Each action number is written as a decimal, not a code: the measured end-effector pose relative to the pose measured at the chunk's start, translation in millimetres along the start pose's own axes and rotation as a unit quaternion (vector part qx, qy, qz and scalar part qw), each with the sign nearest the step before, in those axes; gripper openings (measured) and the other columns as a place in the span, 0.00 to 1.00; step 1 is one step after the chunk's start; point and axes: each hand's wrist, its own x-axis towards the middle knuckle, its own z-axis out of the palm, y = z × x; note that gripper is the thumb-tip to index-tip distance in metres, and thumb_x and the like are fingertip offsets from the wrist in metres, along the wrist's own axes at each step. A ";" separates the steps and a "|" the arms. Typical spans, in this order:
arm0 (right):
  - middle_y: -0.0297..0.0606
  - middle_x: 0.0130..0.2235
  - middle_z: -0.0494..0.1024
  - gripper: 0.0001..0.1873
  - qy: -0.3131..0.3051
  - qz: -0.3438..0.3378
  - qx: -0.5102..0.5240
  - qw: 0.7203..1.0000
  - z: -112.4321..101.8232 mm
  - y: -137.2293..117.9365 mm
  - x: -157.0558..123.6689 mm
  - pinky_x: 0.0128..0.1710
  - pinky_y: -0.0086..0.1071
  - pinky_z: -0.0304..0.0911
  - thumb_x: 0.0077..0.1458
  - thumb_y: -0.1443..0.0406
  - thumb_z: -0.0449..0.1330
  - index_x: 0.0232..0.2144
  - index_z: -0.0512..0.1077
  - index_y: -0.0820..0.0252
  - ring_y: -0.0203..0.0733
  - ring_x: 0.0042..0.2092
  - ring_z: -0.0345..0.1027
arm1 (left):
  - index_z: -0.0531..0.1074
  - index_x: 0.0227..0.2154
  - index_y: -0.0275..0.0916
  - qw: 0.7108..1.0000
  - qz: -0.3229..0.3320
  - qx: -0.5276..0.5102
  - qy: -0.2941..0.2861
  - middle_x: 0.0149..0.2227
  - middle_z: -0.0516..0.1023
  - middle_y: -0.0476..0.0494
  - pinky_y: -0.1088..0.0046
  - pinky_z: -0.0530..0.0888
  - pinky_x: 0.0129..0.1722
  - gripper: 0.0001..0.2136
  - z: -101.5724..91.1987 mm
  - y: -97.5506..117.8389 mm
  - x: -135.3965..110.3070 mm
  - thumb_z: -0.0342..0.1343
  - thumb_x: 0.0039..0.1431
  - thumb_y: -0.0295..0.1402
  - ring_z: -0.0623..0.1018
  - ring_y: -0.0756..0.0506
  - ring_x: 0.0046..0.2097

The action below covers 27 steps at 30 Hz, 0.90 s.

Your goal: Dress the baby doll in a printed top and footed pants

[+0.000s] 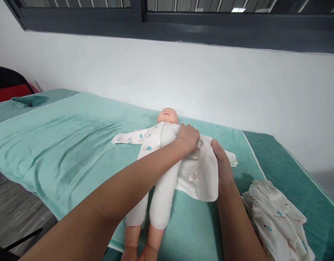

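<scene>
A baby doll (167,116) lies on its back on a teal towel (69,145), head toward the wall. It wears a white printed top (145,139), open on its right side. My left hand (188,137) rests closed on the doll's chest, gripping the top's fabric near the shoulder. My right hand (222,163) holds the open flap (203,177) of the top, fingers wrapped behind it and thumb on the front. The doll's cloth legs (158,203) point toward me.
Crumpled printed baby clothes (275,215) lie at the right on a darker green cover (305,181). A folded green cloth (29,100) sits far left by a red and black chair (6,87). A white wall runs behind; floor shows at lower left.
</scene>
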 end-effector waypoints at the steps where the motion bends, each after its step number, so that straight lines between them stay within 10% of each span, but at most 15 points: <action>1: 0.33 0.38 0.81 0.19 -0.016 0.013 -0.002 1.000 3.2 0.7 -0.1 0.39 0.38 0.72 0.53 0.52 0.67 0.43 0.71 0.52 0.46 0.39 0.77 | 0.71 0.53 0.32 1.000 -0.002 -0.024 0.014 0.55 0.75 0.30 0.57 0.63 0.56 0.18 1.1 -4.5 0.3 0.54 0.60 0.29 0.72 0.36 0.57; 8: 0.36 0.52 0.78 0.28 -0.123 0.002 -0.042 0.991 12.0 6.8 -1.8 0.46 0.38 0.70 0.48 0.59 0.71 0.52 0.70 0.47 0.46 0.49 0.74 | 0.70 0.34 0.40 0.941 0.169 -0.287 0.067 0.35 0.75 0.48 0.71 0.66 0.34 0.08 -14.0 -51.3 -5.5 0.55 0.50 0.27 0.72 0.46 0.36; 12: 0.35 0.43 0.77 0.17 -0.152 -0.059 -0.206 0.965 22.6 12.4 -10.4 0.41 0.36 0.66 0.59 0.56 0.63 0.49 0.72 0.51 0.42 0.40 0.70 | 0.66 0.26 0.40 0.925 0.088 -0.328 0.171 0.28 0.72 0.50 0.70 0.63 0.31 0.08 -20.8 -80.7 -15.3 0.50 0.45 0.21 0.68 0.48 0.31; 19: 0.37 0.38 0.73 0.10 -0.192 -0.269 -0.453 0.828 42.3 17.9 -28.6 0.42 0.39 0.63 0.61 0.65 0.60 0.46 0.73 0.55 0.43 0.40 0.65 | 0.68 0.28 0.41 0.882 -0.043 -0.359 0.303 0.38 0.77 0.45 0.65 0.71 0.46 0.05 4.7 -101.4 -51.6 0.52 0.53 0.24 0.74 0.44 0.43; 27: 0.38 0.49 0.80 0.12 -0.183 -0.329 -0.455 0.807 48.6 22.6 -33.4 0.54 0.46 0.63 0.63 0.67 0.57 0.48 0.74 0.52 0.47 0.52 0.70 | 0.72 0.46 0.44 0.846 -0.089 -0.423 0.313 0.60 0.71 0.42 0.58 0.66 0.64 0.09 53.5 -87.8 -168.6 0.53 0.65 0.35 0.69 0.42 0.63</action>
